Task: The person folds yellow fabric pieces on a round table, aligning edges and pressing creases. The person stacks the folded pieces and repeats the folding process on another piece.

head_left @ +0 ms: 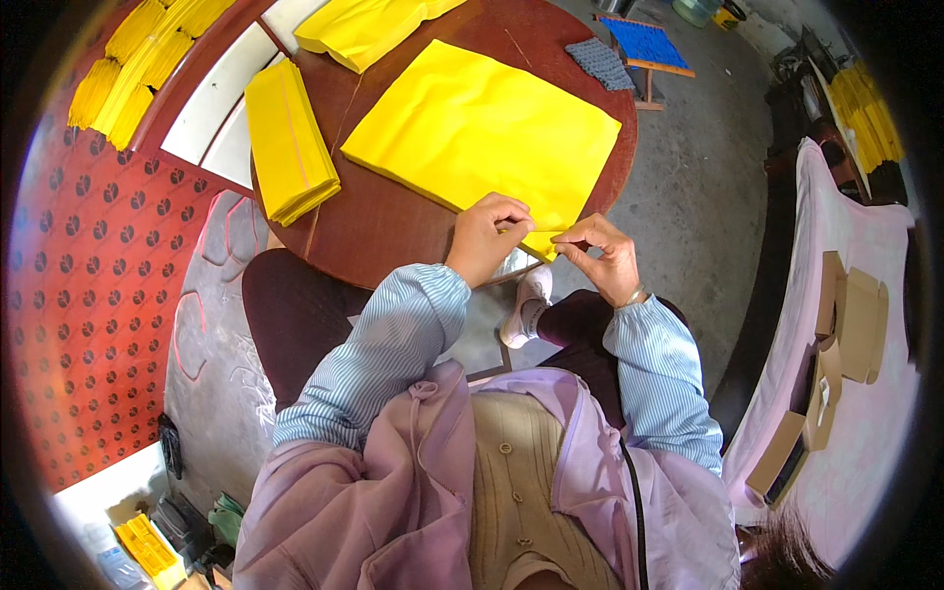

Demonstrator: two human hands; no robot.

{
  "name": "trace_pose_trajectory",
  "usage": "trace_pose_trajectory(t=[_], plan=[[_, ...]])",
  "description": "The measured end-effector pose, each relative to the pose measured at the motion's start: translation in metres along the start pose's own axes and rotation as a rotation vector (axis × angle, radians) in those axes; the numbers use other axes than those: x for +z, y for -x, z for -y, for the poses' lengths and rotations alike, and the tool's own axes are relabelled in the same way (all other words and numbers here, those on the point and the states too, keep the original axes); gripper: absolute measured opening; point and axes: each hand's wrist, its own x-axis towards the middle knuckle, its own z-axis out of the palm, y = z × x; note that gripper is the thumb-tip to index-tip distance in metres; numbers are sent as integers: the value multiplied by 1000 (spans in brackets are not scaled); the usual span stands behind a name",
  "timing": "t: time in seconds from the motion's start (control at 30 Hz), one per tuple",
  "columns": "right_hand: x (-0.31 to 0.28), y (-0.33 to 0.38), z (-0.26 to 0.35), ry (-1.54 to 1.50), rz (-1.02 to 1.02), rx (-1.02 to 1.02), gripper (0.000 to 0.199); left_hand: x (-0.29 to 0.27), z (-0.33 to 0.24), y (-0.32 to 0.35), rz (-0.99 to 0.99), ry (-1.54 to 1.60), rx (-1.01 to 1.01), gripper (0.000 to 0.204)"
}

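A wide stack of flat yellow cloth pieces (482,128) lies on the round brown table (329,246), its near corner at the table's front edge. My left hand (487,236) is closed in a pinch at that near corner. Just right of it, my right hand (605,258) pinches the same corner between thumb and forefinger. A small yellow flap (540,246) shows between the two hands. The fingers partly hide the exact edge they grip, and whether any thin thread is there is too small to tell.
A narrow folded yellow bundle (285,147) lies at the table's left, with another yellow pile (369,28) at the far edge. A grey knitted cloth (600,64) sits at the far right edge. Beyond stands a blue-topped folding stool (649,44). Opened cardboard boxes (851,315) lie at right.
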Motion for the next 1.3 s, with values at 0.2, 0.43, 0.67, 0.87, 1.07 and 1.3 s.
trace_pose_trajectory(t=[0.2, 0.43, 0.67, 0.87, 1.07, 1.3], plan=[[-1, 1, 3, 18, 4, 29, 13, 2, 1, 3, 1, 27, -25, 12], [4, -1, -3, -81, -21, 122, 12, -8, 6, 2, 74, -71, 174, 18], [7, -1, -5, -148, -38, 112, 12, 6, 1, 8, -71, -150, 152, 15], [4, 2, 1, -16, -24, 50, 17, 4, 2, 3, -65, -19, 48, 12], [3, 1, -2, -1, -37, 34, 14, -1, 5, 2, -20, -41, 57, 12], [9, 0, -6, -74, -71, 94, 13, -5, 3, 6, 19, -113, 222, 16]])
